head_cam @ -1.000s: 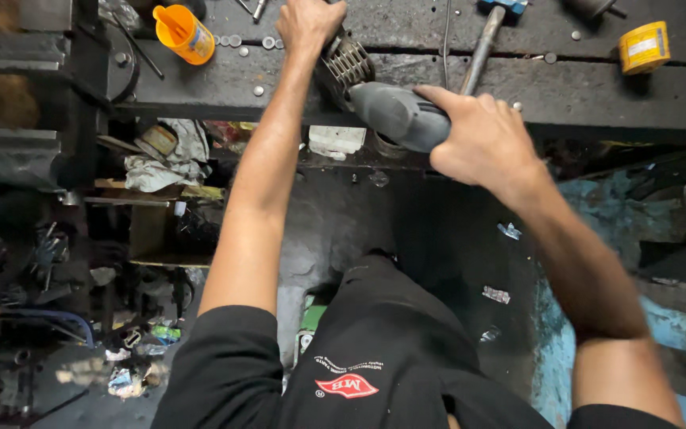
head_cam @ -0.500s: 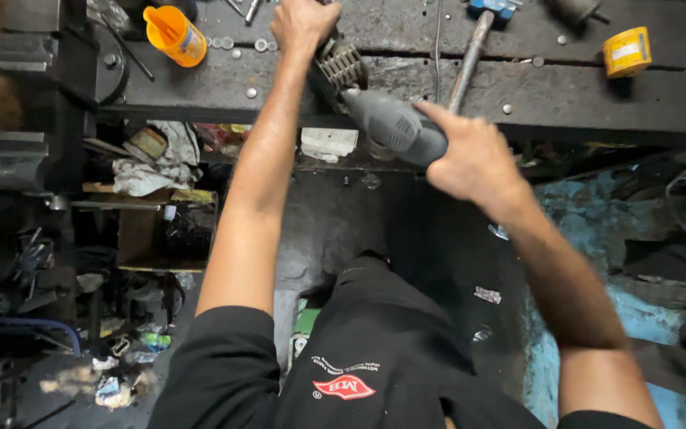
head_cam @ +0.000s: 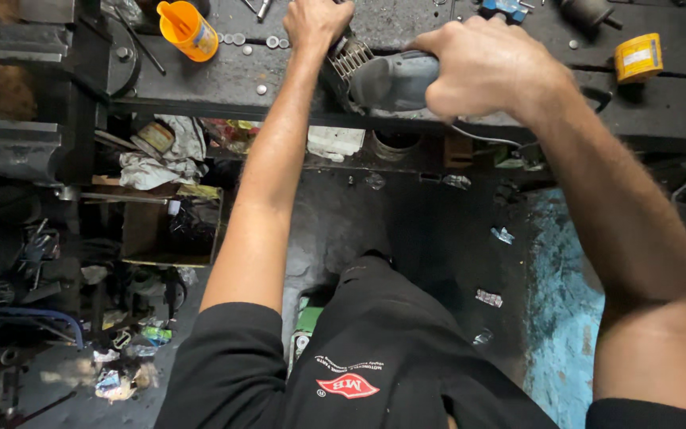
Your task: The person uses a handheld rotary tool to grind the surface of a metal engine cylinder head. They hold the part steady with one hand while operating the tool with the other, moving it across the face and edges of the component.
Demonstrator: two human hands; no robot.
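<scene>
Now our right hand (head_cam: pixel 490 67) has slid the grinder (head_cam: pixel 391 79) leftward along the workbench (head_cam: pixel 224 79), grip still clenched. Our left hand (head_cam: pixel 315 22) stays closed on its far end, steadying.

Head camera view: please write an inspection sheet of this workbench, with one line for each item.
Surface: dark, grimy workbench, worn and scratched.
Job's things: grey angle grinder with a wire wheel, lying at the bench edge.
Clutter: orange funnel cup, small round metal discs, yellow tape roll, rags under the bench.
Grippers: right hand wraps the grinder body; left hand grips at its head end.
Cables: thin cord hanging below the grinder.
Surroundings: blue-stained floor, littered scraps, open box.
</scene>
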